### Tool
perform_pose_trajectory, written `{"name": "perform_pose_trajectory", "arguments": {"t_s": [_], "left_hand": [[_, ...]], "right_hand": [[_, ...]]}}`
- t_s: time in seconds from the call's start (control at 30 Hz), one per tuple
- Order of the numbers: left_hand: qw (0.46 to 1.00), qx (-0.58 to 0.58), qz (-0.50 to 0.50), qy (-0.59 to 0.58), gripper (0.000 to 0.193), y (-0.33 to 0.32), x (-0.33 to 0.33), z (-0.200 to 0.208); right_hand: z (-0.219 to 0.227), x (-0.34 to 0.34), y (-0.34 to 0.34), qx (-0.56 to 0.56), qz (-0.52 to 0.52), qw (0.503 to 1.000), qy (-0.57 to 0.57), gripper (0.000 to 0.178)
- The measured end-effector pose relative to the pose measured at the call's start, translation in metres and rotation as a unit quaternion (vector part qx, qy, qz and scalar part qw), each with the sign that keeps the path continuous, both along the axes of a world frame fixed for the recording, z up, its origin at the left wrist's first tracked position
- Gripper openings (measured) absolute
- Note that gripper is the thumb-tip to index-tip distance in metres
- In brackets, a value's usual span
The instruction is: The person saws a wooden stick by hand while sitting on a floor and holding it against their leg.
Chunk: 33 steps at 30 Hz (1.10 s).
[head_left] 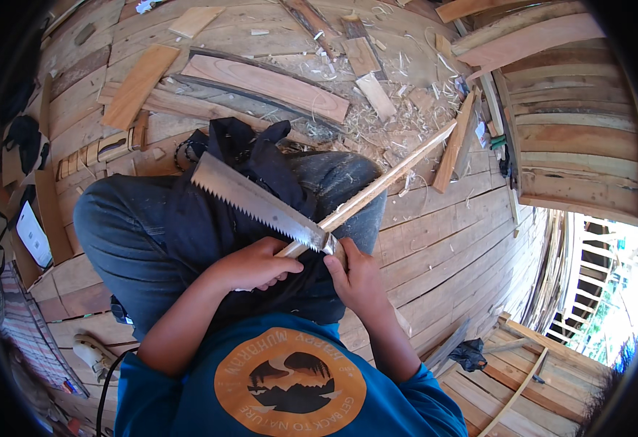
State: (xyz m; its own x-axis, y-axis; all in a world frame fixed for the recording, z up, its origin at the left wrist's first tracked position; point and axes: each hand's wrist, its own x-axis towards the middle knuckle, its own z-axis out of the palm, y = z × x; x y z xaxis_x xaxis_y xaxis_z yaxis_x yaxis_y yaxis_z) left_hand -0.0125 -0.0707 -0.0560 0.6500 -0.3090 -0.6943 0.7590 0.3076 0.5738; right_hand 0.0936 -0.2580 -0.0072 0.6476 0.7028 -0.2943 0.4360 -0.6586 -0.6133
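A hand saw (250, 200) lies slantwise over my lap, its toothed edge facing me and its broad end up at the left. My right hand (355, 280) is closed round the saw's handle. Under the blade, near that handle, runs a thin wooden strip (384, 188), which slants up to the right past my knee. My left hand (255, 264) is closed on the strip's near end, just below the blade. A dark cloth (242, 175) is bunched on my lap beneath the saw. What the left fingers cover is partly hidden.
Planks (268, 86) and a short board (138, 86) lie on the wooden floor ahead, among curled shavings (384, 135). A slatted wooden structure (581, 124) stands at the right. At the left are a cardboard box (55, 218) and a power tool (93, 357).
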Motion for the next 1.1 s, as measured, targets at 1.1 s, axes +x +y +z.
{"name": "perform_pose_trajectory", "arguments": {"t_s": [1.1], "left_hand": [[0.965, 0.229, -0.042, -0.121, 0.031, -0.018, -0.005, 0.026]], "right_hand": [[0.008, 0.041, -0.029, -0.112, -0.007, 0.989, -0.094, 0.049]]}}
